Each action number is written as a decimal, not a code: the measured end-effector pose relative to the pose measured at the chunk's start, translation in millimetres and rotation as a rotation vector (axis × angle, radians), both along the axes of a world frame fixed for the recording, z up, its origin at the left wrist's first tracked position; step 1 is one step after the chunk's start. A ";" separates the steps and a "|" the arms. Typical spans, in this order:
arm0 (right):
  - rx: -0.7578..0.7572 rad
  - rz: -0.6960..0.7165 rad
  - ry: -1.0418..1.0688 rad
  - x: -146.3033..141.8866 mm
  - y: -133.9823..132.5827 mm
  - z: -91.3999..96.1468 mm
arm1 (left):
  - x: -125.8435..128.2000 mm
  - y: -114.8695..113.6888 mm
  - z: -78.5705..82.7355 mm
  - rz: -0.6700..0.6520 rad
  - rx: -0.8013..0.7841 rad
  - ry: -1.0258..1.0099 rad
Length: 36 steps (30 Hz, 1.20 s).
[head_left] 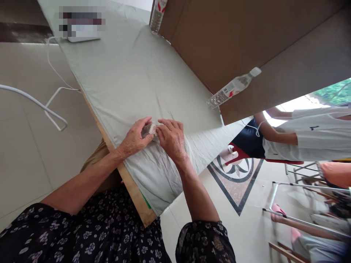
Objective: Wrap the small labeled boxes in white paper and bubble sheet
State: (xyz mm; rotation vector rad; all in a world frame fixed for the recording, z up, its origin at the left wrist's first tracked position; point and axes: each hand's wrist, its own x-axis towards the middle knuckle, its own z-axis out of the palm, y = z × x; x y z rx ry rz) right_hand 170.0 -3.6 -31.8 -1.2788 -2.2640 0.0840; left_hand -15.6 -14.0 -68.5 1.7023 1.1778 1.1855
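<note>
Over the cloth-covered table [123, 73], close to its near edge, I hold a small whitish box [150, 128] with reddish print on one end. My left hand [137, 135] is closed around its left side, thumb below and fingers above. The fingertips of my right hand [172, 139] pinch at the printed right end, where the fingers cover part of it. The box is too small in view to read, and its contents are hidden.
A clear water bottle [233, 87] stands against a brown cardboard panel [246, 40], with another bottle [157, 18] farther up. A blurred device [83, 31] with a white cable [49, 60] lies at upper left. A person in a white shirt [315, 133] sits at right near metal-framed stools [276, 197].
</note>
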 end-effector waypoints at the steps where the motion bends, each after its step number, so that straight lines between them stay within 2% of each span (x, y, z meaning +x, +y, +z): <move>1: 0.012 -0.009 0.009 -0.6 1.2 -0.5 | 0.4 0.0 -0.2 0.003 0.007 0.004; 6: 0.011 -0.023 0.091 -2.2 10.2 1.6 | 3.7 1.4 -2.3 0.004 0.018 0.025; 14: -0.016 -0.020 0.151 2.7 24.2 23.1 | 4.0 2.1 -3.3 -0.072 -0.044 -0.032; 19: 0.019 0.004 0.178 9.4 33.8 33.6 | 1.4 7.3 7.6 -0.116 -0.041 0.017; 25: 0.068 0.024 0.287 15.8 58.6 43.7 | -5.6 30.1 20.1 -0.115 -0.090 0.060; 31: 0.033 0.008 0.408 28.1 101.4 46.9 | -0.9 49.3 22.5 -0.081 -0.147 -0.150; 36: -0.084 -0.058 0.462 37.2 135.0 50.0 | 9.0 59.2 25.3 -0.039 -0.296 -0.389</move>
